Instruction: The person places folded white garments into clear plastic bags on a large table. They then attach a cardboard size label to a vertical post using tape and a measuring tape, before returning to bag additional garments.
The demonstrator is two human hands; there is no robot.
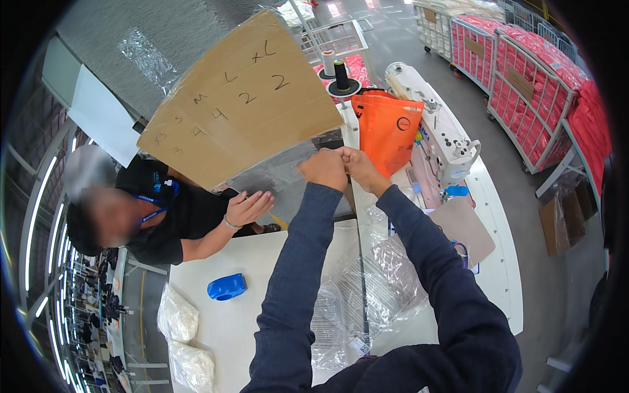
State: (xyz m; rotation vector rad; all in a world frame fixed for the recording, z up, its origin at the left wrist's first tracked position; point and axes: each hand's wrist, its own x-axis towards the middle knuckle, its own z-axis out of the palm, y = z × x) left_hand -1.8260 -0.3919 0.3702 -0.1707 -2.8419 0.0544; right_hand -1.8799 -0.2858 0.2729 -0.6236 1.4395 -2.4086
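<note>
My left hand is curled with its back toward me. My right hand touches it, fingers bent inward; whatever may lie between them is hidden. Both are just below the lower right corner of a large cardboard sheet, which bears handwritten letters and numbers. Grey, shiny plastic film shows under the sheet's lower edge. An orange bag with dark printing sits right beside my right hand. Across from my left arm, a co-worker's hand is held open below the sheet.
The co-worker stands at the left. A white sewing machine and thread cones are at the right. Clear plastic bags lie under my forearms, with a blue tape dispenser and white packets on the table.
</note>
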